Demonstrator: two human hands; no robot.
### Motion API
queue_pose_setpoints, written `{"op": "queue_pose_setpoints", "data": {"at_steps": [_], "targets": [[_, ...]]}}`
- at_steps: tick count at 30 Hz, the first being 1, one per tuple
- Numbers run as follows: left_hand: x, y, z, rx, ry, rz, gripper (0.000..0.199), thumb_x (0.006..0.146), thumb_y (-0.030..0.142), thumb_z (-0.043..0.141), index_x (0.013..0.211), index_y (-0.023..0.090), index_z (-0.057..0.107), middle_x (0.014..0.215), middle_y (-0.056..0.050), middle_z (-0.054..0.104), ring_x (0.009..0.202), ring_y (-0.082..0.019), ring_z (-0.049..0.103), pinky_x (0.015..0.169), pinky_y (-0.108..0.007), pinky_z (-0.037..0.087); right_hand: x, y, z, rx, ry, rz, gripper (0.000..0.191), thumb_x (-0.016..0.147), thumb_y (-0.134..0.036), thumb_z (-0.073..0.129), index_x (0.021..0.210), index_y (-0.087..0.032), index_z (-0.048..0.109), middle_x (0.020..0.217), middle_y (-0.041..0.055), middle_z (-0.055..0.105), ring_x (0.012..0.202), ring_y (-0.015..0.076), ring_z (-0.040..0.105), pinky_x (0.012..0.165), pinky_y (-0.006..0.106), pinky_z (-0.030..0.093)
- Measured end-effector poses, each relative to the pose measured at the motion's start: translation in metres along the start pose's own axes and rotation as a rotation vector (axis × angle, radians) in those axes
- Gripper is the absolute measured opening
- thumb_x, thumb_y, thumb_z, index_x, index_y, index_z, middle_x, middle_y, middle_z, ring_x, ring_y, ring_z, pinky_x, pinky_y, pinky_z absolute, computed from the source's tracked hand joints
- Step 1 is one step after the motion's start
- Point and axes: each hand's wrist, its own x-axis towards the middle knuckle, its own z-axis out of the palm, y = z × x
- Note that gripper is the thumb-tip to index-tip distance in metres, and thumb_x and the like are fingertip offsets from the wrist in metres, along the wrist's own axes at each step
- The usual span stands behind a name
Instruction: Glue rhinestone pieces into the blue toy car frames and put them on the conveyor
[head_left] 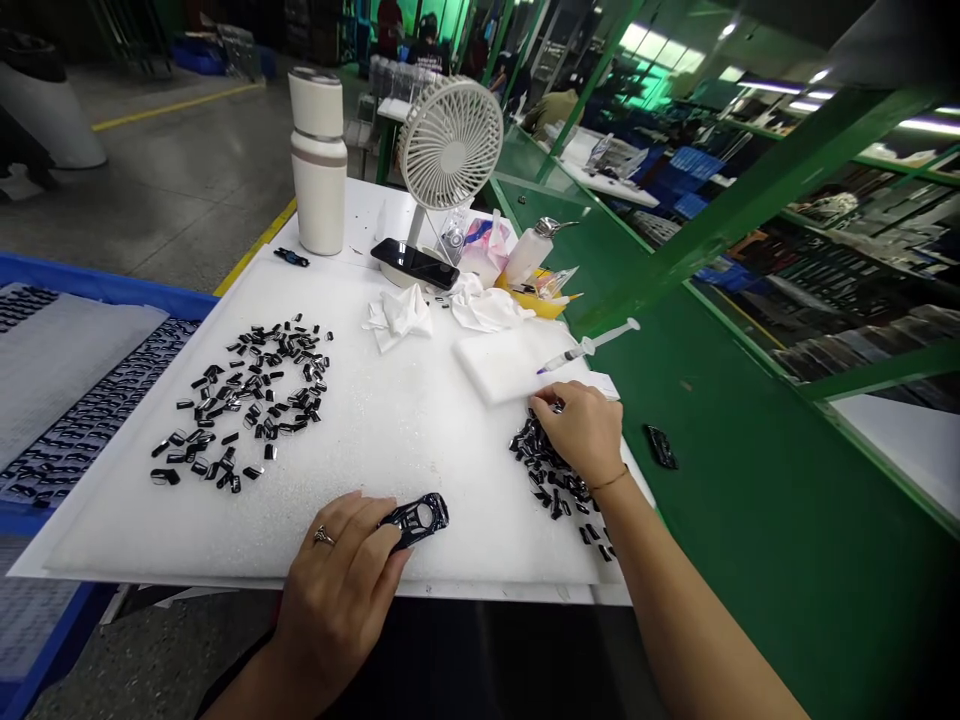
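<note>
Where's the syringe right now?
Head view, right of centre: the syringe lies with its tip over the small white foam block, just beyond the right hand, its plunger pointing toward the green surface.

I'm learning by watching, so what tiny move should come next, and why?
Maybe the right hand should pick up one of the small black pieces: its fingers are right at their pile, and the left hand holds a dark part steady.
</note>
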Motion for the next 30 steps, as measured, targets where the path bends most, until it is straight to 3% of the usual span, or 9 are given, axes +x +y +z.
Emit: {"op": "queue_pose_setpoints", "data": {"at_steps": [4,9,11,14,18,21,26,28,30], "targets": [[-0.001,-0.001,0.000,0.008,0.002,-0.014,0.023,0.082,-0.002,0.062,0.103,0.008,0.058,0.105,-0.011,0.063,0.106,-0.022,0.058,0.095,-0.043,0.053,-0.008,-0.006,-0.016,0.107,0.035,-0.040,0.019,0.077,-0.023,0.052,0.065,-0.016,0.066,0.075,0.0116,0.068,0.085,0.0312,0.060,0.085,0.050,0.032],[0.005,0.006,-0.009,-0.084,-0.014,-0.073,0.024,0.085,0.003,0.060,0.108,0.011,0.057,0.115,-0.013,0.059,0.113,-0.024,0.055,0.094,-0.041,0.053,-0.059,-0.027,-0.049,0.444,0.003,-0.074,0.017,0.088,-0.034,0.057,0.092,-0.023,0.069,0.085,0.0034,0.072,0.082,0.0204,0.067,0.073,0.034,0.051],[0.013,0.015,-0.016,-0.198,0.011,-0.140,0.021,0.087,0.004,0.058,0.105,0.013,0.058,0.108,-0.010,0.061,0.107,-0.021,0.058,0.090,-0.034,0.054,-0.085,-0.045,-0.058,0.697,-0.036,-0.095,0.011,0.088,-0.026,0.060,0.097,-0.026,0.068,0.085,0.0001,0.072,0.077,0.0172,0.068,0.070,0.031,0.054],[0.027,0.030,-0.025,-0.524,-0.068,-0.372,0.014,0.092,0.012,0.052,0.102,0.018,0.059,0.092,-0.004,0.063,0.091,-0.014,0.062,0.079,-0.023,0.054,-0.115,-0.075,-0.065,0.917,-0.027,-0.246,0.025,0.086,-0.008,0.060,0.099,-0.029,0.066,0.086,-0.0016,0.070,0.082,0.0158,0.065,0.077,0.033,0.053],[0.041,0.044,-0.027,-1.062,-0.196,-0.787,0.016,0.097,0.029,0.049,0.095,0.020,0.061,0.083,-0.001,0.062,0.076,-0.010,0.060,0.072,-0.019,0.052,-0.133,-0.100,-0.067,0.799,0.020,-0.541,0.036,0.080,0.006,0.055,0.104,-0.021,0.060,0.089,0.0037,0.067,0.082,0.0170,0.061,0.086,0.042,0.048],[0.041,0.047,-0.023,-1.290,-0.186,-0.935,0.021,0.096,0.036,0.051,0.090,0.018,0.059,0.079,0.000,0.057,0.074,-0.009,0.055,0.072,-0.019,0.049,-0.138,-0.106,-0.066,0.684,0.076,-0.638,0.038,0.077,0.008,0.056,0.104,-0.017,0.058,0.090,0.0071,0.067,0.082,0.0184,0.060,0.083,0.045,0.046],[0.031,0.050,-0.019,-1.295,-0.158,-1.044,0.020,0.094,0.036,0.057,0.085,0.018,0.056,0.075,0.002,0.052,0.071,-0.008,0.049,0.069,-0.019,0.044,-0.147,-0.112,-0.063,0.682,0.110,-0.647,0.034,0.077,0.007,0.057,0.100,-0.019,0.058,0.085,0.0057,0.067,0.077,0.0179,0.058,0.077,0.042,0.048],[0.029,0.051,-0.020,-1.242,-0.163,-1.043,0.022,0.093,0.037,0.056,0.083,0.018,0.056,0.074,0.001,0.052,0.071,-0.009,0.048,0.068,-0.019,0.043,-0.151,-0.114,-0.062,0.804,0.054,-0.550,0.034,0.079,0.005,0.056,0.102,-0.021,0.058,0.086,0.0051,0.066,0.079,0.0180,0.059,0.075,0.039,0.049],[0.028,0.051,-0.021,-1.165,-0.179,-1.011,0.023,0.094,0.038,0.055,0.083,0.017,0.055,0.073,0.001,0.052,0.071,-0.010,0.049,0.068,-0.021,0.043,-0.154,-0.114,-0.063,0.951,-0.051,-0.366,0.030,0.084,-0.001,0.055,0.102,-0.023,0.058,0.087,0.0039,0.065,0.082,0.0175,0.060,0.072,0.034,0.051]]}}
